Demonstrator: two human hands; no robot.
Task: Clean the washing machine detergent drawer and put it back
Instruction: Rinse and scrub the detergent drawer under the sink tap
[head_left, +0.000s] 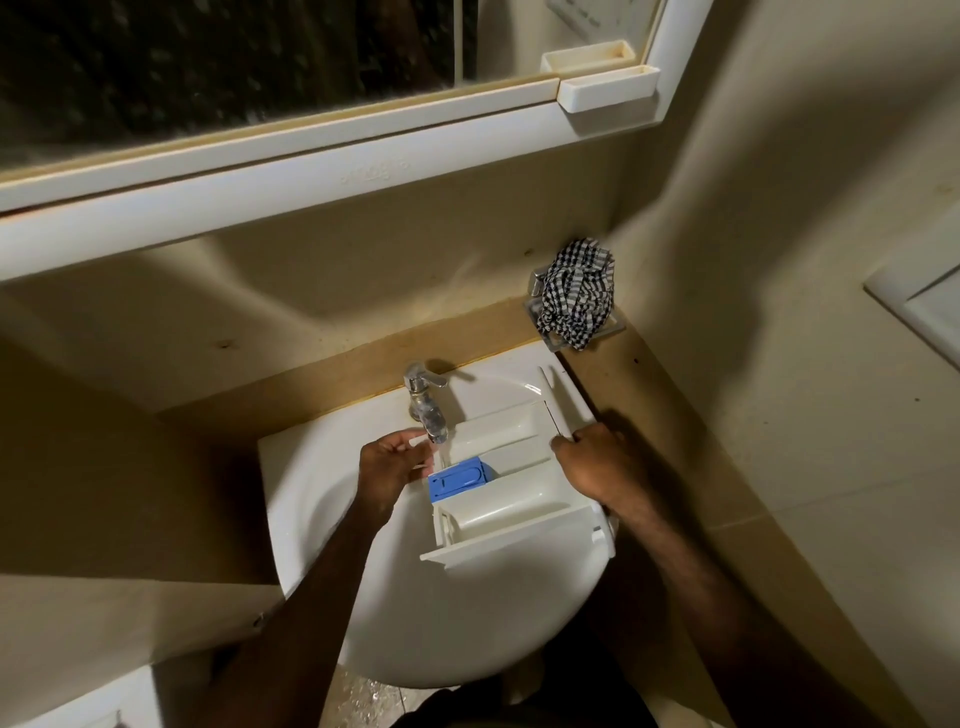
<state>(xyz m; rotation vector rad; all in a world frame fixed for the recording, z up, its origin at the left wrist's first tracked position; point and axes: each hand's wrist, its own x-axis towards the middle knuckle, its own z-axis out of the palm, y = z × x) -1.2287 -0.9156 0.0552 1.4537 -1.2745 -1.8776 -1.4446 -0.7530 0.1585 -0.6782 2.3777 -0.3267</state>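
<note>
White drawer (511, 488) (over sink (332, 467)): right hand (597, 467) grip clasps it; left hand (387, 475) pinches edge.

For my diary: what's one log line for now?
stage: rinsing | detergent drawer over sink under tap | right hand grips drawer | left hand by tap

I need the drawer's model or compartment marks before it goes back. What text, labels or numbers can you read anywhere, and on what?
None can be read.
Mirror cabinet frame: faint embossed mark, too blurred.
Sheet at the top right: printed lines, too small.
Blue insert in the detergent drawer: dark marks, illegible.
</note>
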